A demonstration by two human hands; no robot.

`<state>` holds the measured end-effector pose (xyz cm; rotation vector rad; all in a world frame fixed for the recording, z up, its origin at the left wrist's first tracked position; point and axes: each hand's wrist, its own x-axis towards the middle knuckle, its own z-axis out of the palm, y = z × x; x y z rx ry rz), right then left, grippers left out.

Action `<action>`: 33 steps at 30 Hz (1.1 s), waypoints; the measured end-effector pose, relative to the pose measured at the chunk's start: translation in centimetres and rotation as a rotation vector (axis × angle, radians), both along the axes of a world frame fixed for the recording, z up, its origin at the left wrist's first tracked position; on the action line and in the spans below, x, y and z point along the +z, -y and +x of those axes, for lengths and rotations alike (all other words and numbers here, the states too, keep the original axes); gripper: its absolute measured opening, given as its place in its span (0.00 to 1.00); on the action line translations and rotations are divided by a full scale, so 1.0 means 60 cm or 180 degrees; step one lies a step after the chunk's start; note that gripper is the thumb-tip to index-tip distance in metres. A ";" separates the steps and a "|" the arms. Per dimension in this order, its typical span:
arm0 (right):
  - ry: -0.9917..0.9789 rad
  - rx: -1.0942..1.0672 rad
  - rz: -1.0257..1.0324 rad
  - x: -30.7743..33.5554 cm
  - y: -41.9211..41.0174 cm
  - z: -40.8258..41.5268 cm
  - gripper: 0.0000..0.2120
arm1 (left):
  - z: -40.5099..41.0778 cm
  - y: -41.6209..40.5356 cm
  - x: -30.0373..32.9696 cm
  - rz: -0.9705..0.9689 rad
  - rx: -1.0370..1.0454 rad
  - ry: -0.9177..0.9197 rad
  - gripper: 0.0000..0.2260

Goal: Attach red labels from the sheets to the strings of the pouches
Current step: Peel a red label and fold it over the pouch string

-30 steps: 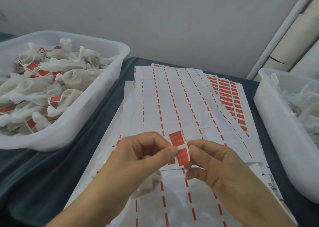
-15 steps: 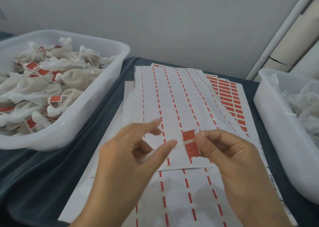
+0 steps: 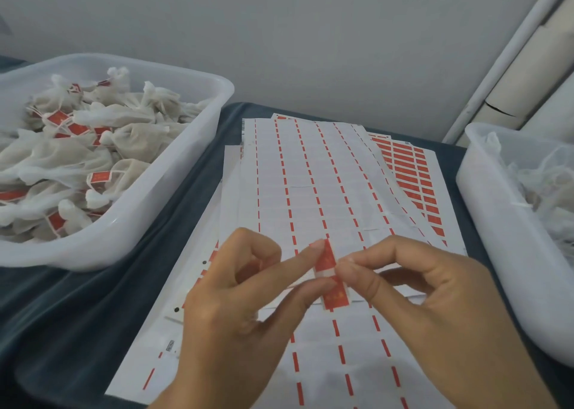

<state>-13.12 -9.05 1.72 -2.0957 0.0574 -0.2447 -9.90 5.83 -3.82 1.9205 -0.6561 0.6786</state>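
A red label (image 3: 330,272) with a white band across its middle stands on edge just above the sheets. My right hand (image 3: 419,303) pinches its right edge between thumb and forefinger. My left hand (image 3: 236,303) meets it from the left, forefinger at the top half and thumb at the middle. I see no pouch or string in either hand. Under the hands lie stripped backing sheets (image 3: 310,175) with red dashes. A sheet with several red labels left on it (image 3: 410,172) lies to the right.
A white tub (image 3: 161,209) at the left holds many pouches (image 3: 133,135) with red labels on them. A second white tub (image 3: 497,253) at the right holds unlabelled pouches (image 3: 546,188). Dark blue cloth (image 3: 77,315) covers the table, and a grey wall stands behind.
A second ago my left hand held a pouch beneath it; half a second ago it was open and apart from the label. Now its thumb and forefinger have come onto the label, which has turned edge-on.
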 end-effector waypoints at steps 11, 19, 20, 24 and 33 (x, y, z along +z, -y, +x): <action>-0.0622 0.0256 0.1531 -0.021 -0.004 0.006 0.14 | -0.002 0.004 -0.010 0.0201 0.0003 0.0224 0.11; 0.0578 -0.0203 -0.0779 -0.023 -0.010 0.006 0.08 | -0.002 0.002 0.003 -0.0122 -0.0050 -0.0325 0.09; 0.0693 -0.0278 -0.0805 -0.021 -0.006 0.005 0.09 | -0.003 0.002 0.004 -0.0207 -0.0026 -0.0480 0.09; 0.0705 -0.0381 0.0580 -0.014 0.006 0.000 0.16 | -0.004 0.007 0.011 -0.1520 -0.0147 -0.1866 0.07; 0.0197 -0.0013 0.1682 -0.051 -0.034 0.005 0.12 | -0.012 0.018 0.038 -0.2718 -0.0572 -0.2778 0.11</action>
